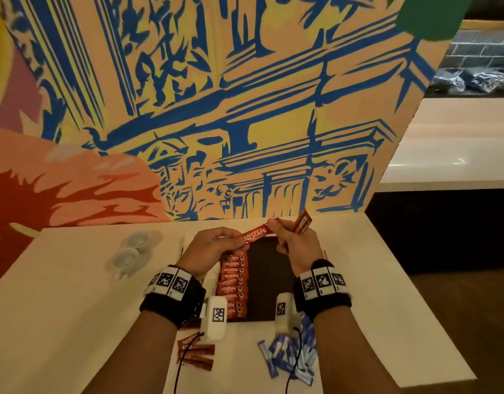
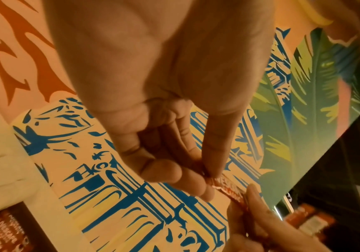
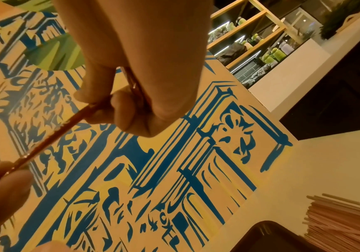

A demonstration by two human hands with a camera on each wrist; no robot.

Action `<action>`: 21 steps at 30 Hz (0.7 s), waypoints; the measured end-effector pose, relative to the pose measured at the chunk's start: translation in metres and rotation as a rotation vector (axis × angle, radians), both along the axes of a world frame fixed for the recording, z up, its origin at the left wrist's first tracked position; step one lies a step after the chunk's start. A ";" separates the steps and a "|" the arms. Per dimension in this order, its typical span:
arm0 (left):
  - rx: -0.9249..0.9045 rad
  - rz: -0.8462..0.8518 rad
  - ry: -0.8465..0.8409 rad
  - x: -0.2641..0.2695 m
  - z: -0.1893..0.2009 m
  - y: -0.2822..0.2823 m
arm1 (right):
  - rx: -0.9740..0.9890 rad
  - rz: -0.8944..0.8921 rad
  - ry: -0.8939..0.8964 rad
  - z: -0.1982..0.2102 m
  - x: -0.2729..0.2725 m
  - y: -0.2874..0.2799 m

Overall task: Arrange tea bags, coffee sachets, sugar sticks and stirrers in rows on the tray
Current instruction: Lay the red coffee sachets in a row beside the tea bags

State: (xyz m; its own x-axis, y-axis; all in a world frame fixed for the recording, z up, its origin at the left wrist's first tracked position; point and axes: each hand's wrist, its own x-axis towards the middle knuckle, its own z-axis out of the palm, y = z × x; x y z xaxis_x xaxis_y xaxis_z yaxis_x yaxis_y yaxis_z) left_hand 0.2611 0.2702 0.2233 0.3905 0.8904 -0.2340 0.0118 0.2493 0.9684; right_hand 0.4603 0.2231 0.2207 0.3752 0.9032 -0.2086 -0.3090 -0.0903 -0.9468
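Both hands hold one red Nescafe coffee sachet (image 1: 255,234) level above the far end of the black tray (image 1: 266,280). My left hand (image 1: 239,238) pinches its left end and my right hand (image 1: 273,224) pinches its right end. A few more red sachets (image 1: 302,224) stick out of the right hand's curled fingers. On the tray's left side lies a row of red coffee sachets (image 1: 233,282). The left wrist view shows the pinch on the sachet (image 2: 228,189). In the right wrist view the sachet (image 3: 52,136) appears edge-on.
Loose red sachets (image 1: 195,351) lie on the white table near its front edge, and a heap of blue sugar sticks (image 1: 290,356) lies to their right. Two white cups (image 1: 131,248) stand at the left. Wooden stirrers (image 3: 343,221) are stacked right of the tray. A painted wall stands behind.
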 end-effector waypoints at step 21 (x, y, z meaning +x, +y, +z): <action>0.777 0.036 0.806 0.013 -0.011 0.011 | -0.130 0.092 -0.140 -0.016 -0.010 0.019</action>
State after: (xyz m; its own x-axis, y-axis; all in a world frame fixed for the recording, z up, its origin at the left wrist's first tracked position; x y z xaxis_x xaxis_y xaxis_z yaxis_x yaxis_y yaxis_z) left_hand 0.2745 0.2808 0.2121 0.3468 0.9123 0.2178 0.7106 -0.4072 0.5738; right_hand 0.4501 0.2426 0.2046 0.3258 0.9039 -0.2771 -0.1596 -0.2363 -0.9585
